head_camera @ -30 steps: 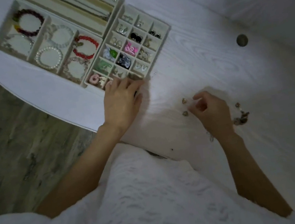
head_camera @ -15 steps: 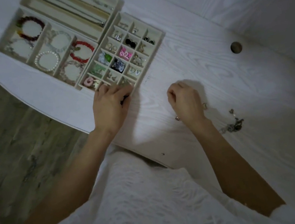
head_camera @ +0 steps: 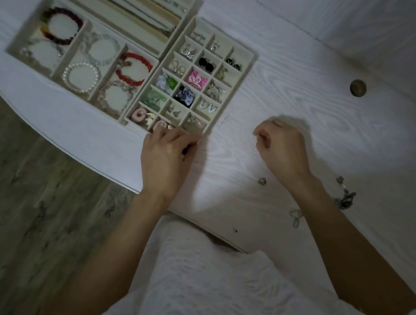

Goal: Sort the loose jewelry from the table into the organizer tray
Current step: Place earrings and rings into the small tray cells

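Head view, table: a white wood-grain table (head_camera: 282, 66) with a curved near edge is seen from above; a small round dark knob (head_camera: 358, 88) is set into its surface on the right.
Head view, organizer tray: the organizer tray (head_camera: 253, 56) is laid at the upper left of the table. It is made up of a bracelet section, a long-slot section and a grid of small compartments.
Head view, tray contents: a dark red bracelet (head_camera: 62, 26), a pearl bracelet (head_camera: 80, 77) and a red bracelet (head_camera: 134, 69) are kept in the bracelet section. Pink earrings (head_camera: 197, 79), black studs (head_camera: 205, 64) and green pieces (head_camera: 153, 100) are sorted into separate grid cells.
Head view, left hand: the left hand (head_camera: 165, 159) is rested on the near corner of the grid section, its fingers bent over the rim and the nearest cells. Whether anything is pinched under them cannot be told.
Head view, right hand: the right hand (head_camera: 281, 144) is held just over the table, well apart from the tray, with its fingers curled inward into a loose fist. What is enclosed, if anything, cannot be told.
Head view, loose jewelry: a small loose earring (head_camera: 262, 181) is left on the table just beside the right wrist. A tangled chain piece (head_camera: 344, 197) is lain on the far side of the right forearm, and a thin looped bit (head_camera: 295, 218) is seen near the forearm's inner side.
Head view, person: a white textured garment (head_camera: 198, 298) is seen along the bottom edge.
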Available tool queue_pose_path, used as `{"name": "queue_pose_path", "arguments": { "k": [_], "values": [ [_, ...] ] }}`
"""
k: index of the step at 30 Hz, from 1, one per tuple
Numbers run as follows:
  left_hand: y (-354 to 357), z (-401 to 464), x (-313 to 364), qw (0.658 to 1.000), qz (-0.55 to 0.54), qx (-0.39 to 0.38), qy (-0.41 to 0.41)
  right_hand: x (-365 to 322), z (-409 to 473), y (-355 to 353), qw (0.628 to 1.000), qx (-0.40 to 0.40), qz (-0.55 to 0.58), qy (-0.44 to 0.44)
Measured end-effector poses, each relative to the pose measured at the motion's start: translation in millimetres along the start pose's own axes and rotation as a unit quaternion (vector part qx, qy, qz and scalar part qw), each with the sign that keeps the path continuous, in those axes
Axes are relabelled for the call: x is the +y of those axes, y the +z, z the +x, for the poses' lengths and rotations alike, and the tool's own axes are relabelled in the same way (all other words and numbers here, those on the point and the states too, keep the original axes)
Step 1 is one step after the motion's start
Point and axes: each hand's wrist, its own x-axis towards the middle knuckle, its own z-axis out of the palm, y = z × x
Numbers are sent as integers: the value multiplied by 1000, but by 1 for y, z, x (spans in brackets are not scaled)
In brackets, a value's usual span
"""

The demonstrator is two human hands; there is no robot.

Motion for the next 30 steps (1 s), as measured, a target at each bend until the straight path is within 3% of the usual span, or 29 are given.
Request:
{"name": "queue_pose_path", "arguments": {
  "k": [7, 16, 23, 30],
  "values": [
    [-1, -7, -5, 999, -34, 22, 0, -15, -4, -6, 996, -1, 65, 54],
    [-8, -5, -18, 997, -68, 22, 2, -14, -4, 6, 996, -16, 54, 70],
    [-26, 34, -44, 994, -68, 47, -67, -13, 9, -1, 993, -30, 87, 73],
    [-32, 67, -65, 991, -28, 32, -130, -27, 97, -28, 985, 44, 149, 74]
  ]
}}
